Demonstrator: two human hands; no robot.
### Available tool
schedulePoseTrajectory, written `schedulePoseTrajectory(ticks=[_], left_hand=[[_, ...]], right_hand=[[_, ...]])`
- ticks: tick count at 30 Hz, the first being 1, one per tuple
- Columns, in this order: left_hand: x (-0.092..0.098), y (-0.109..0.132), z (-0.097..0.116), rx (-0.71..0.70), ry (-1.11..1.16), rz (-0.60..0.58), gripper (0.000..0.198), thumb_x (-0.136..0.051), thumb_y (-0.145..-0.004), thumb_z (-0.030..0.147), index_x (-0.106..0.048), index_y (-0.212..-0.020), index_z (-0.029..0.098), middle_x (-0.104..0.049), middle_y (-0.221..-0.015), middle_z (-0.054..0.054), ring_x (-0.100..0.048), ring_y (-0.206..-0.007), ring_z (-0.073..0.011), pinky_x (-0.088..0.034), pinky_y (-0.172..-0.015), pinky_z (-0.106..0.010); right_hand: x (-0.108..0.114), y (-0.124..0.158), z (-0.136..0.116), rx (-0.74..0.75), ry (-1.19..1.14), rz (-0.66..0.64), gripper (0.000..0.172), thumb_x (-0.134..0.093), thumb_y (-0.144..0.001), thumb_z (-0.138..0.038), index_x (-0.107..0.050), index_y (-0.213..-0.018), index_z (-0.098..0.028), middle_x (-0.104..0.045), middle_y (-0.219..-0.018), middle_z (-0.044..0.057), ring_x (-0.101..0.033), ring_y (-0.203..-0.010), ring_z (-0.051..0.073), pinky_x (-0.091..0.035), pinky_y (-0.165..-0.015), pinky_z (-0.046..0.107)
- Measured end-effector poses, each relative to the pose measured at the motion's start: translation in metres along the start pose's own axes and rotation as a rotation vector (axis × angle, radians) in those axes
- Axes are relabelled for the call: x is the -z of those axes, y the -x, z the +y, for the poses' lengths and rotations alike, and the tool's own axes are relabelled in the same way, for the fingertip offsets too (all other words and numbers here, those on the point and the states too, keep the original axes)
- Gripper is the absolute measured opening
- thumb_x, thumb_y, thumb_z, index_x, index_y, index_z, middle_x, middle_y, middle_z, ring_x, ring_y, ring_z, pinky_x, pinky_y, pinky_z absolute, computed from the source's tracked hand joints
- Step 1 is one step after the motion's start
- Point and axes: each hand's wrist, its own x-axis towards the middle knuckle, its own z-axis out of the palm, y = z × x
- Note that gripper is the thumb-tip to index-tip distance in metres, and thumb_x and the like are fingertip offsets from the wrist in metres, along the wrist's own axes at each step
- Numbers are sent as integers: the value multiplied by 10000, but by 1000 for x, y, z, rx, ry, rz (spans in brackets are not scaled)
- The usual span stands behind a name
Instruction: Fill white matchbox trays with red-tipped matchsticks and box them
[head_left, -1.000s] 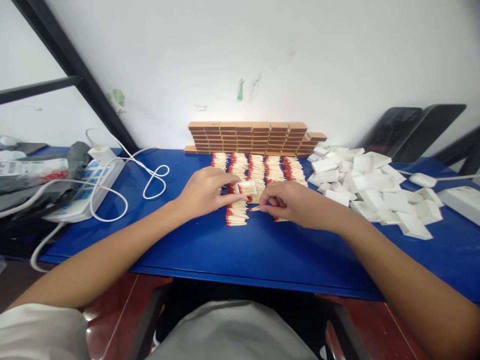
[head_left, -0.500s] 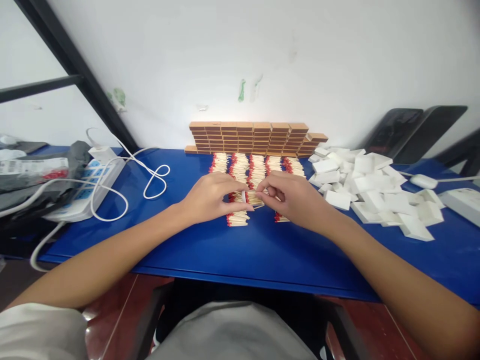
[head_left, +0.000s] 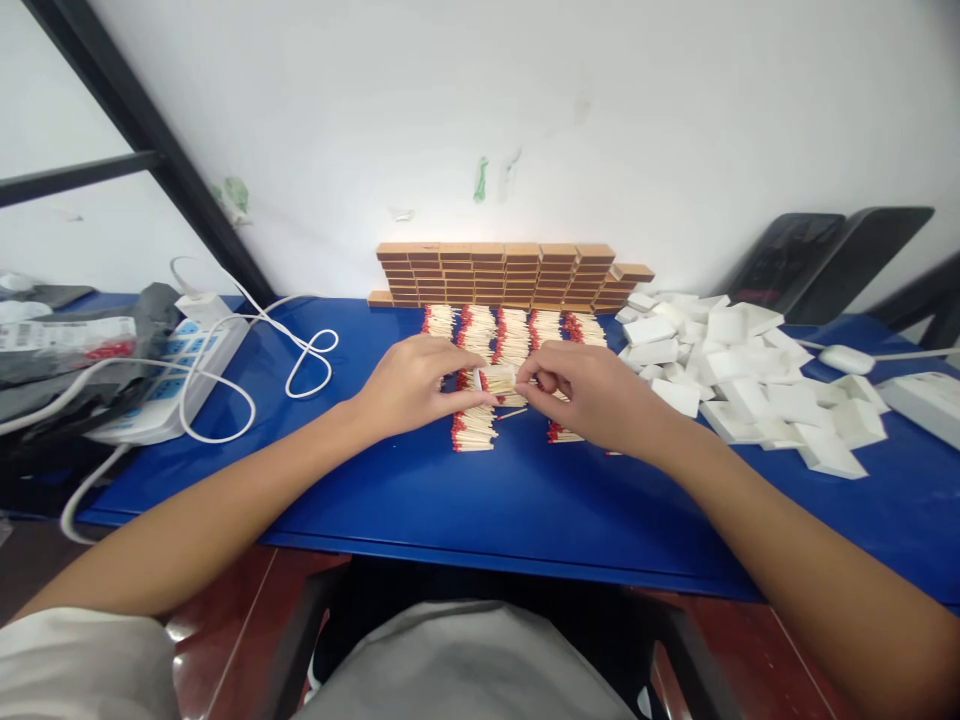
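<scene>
A small white matchbox tray (head_left: 496,381) with red-tipped matches lying in it is held up over the rows of matches. My left hand (head_left: 417,388) pinches its left end between thumb and fingers. My right hand (head_left: 585,392) is closed at the tray's right end, thumb and forefinger together on it. Behind and below both hands lie several rows of loose matches (head_left: 512,330), their red heads pointing left. A single match (head_left: 513,414) lies on the blue table just in front of the tray. The hands hide parts of the rows.
Stacked brown matchboxes (head_left: 495,272) line the wall. White trays (head_left: 765,375) are heaped at right, near two dark phone-like slabs (head_left: 817,262) leaning on the wall. At left are a power strip (head_left: 180,375), a white cable (head_left: 309,345) and a dark plastic bag (head_left: 154,320).
The tray has tilted so that its inside with the matches now shows between my hands. Both hands have barely shifted.
</scene>
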Motion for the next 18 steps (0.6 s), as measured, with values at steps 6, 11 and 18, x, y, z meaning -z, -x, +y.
schedulePoseTrajectory(ticks=[6, 11, 18], left_hand=[[1, 2, -8, 12, -59, -17, 437, -760, -896, 578, -767, -1051, 170, -808, -883, -67, -763, -793, -203, -567, -775, -318], [0, 1, -5, -19, -58, -5, 427, -759, -904, 563, -765, -1054, 164, -807, -878, -56, -762, -786, -200, -563, -761, -313], [1, 0, -5, -18, -42, -21, 428, -762, -904, 560, -768, -1055, 159, -805, -875, -58, -763, -778, -196, -569, -785, -314]], right_hand=[[-4, 1, 4, -34, 45, -256, 87, -649, -947, -236, -728, -965, -205, -641, -807, 34, -561, -738, 183, -386, -673, 293], [-9, 1, 7, -37, 43, -261, 99, -631, -960, -219, -728, -977, -202, -637, -807, 32, -558, -727, 177, -376, -666, 283], [-9, 1, 7, -42, 45, -269, 86, -629, -967, -216, -710, -944, -200, -646, -781, 30, -565, -733, 184, -383, -673, 285]])
